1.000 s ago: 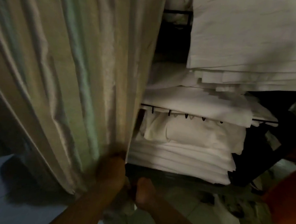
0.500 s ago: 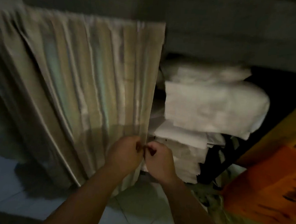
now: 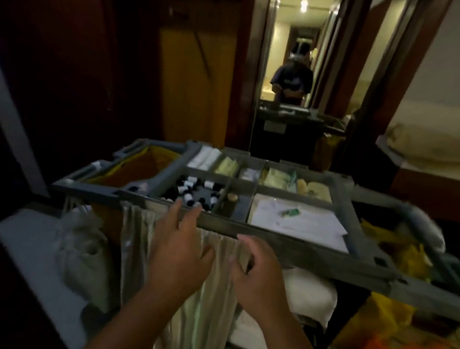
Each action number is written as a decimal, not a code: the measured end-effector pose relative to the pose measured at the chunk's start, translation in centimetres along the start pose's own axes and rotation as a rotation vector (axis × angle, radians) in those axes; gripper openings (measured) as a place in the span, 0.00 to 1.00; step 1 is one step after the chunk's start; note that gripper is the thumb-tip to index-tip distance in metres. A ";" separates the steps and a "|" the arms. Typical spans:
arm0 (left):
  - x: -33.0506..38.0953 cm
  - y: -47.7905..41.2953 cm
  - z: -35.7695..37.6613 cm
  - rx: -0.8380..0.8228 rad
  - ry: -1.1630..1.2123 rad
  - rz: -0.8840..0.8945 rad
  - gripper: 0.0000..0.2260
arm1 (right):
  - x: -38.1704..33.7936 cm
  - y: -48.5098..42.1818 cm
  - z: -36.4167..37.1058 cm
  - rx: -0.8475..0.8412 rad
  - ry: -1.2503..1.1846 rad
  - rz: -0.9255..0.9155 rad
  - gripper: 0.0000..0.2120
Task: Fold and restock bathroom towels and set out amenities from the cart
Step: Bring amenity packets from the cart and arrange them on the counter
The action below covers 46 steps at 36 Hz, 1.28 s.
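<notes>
left hand point(image 3: 180, 252), right hand point(image 3: 257, 279), at cart point(image 3: 287, 239) edge

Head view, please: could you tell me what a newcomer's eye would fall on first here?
The grey cart tray fills the middle, its near-left compartment full of small black-and-white bottles. The left hand and right hand are at its near rim, and a lit mirror behind reflects a person.

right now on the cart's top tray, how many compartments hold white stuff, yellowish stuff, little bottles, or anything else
Compartments by contents:
white items: 3
yellowish packets: 3
small black-and-white bottles: 1
brown-topped jar: 1
Total: 8 compartments in the tray
</notes>
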<state>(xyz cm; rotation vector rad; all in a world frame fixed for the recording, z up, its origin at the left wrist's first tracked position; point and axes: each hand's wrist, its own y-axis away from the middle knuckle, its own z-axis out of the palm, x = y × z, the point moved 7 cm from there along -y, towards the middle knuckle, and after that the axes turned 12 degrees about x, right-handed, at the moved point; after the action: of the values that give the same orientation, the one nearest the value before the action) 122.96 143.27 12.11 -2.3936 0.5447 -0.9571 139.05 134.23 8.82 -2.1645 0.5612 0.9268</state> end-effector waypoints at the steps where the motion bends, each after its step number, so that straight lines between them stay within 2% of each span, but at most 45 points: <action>1: 0.2 -0.2 -2.2 0.035 -0.028 0.000 0.36 | -1.7 -0.1 -0.5 -0.010 -0.016 -0.022 0.19; 5: 0.8 -0.7 -11.0 0.200 -0.028 -0.014 0.35 | -9.4 -0.3 -1.3 -0.053 -0.107 -0.145 0.18; 8: 1.2 0.5 -17.6 0.306 -0.032 0.022 0.29 | -15.5 0.8 -1.3 -0.083 -0.203 -0.274 0.15; 11: 1.8 2.9 -25.4 0.449 -0.063 0.054 0.20 | -22.4 3.2 -1.4 -0.122 -0.404 -0.398 0.15; 16: 2.8 8.5 -37.7 0.715 -0.129 0.196 0.10 | -34.0 10.5 -2.0 -0.151 -0.794 -0.561 0.10; 19: 1.2 12.4 -44.6 0.842 -0.247 0.177 0.04 | -40.0 15.8 -2.7 -0.170 -0.915 -0.690 0.06; 23: -2.8 18.0 -52.8 0.954 -0.463 0.010 0.06 | -46.5 24.0 -1.5 -0.280 -0.969 -0.835 0.04; 26: -6.1 22.8 -58.3 0.955 -0.563 -0.134 0.08 | -50.9 30.9 0.6 -0.426 -0.999 -0.891 0.05; 30: -10.5 30.1 -66.1 0.909 -0.692 -0.342 0.11 | -56.6 40.8 4.0 -0.662 -1.086 -0.863 0.07; 37: -16.2 44.4 -81.1 0.923 -0.882 -0.622 0.20 | -67.2 61.3 6.9 -1.059 -1.172 -0.883 0.12; 46: -19.8 62.6 -94.5 1.087 -1.022 -0.943 0.21 | -76.2 85.1 8.4 -1.495 -1.209 -0.956 0.11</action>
<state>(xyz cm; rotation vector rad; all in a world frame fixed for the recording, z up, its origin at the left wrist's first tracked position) 30.74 75.65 24.71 -1.6268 -1.2343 -0.0685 33.45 93.00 24.97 -1.7498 -2.0695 1.9421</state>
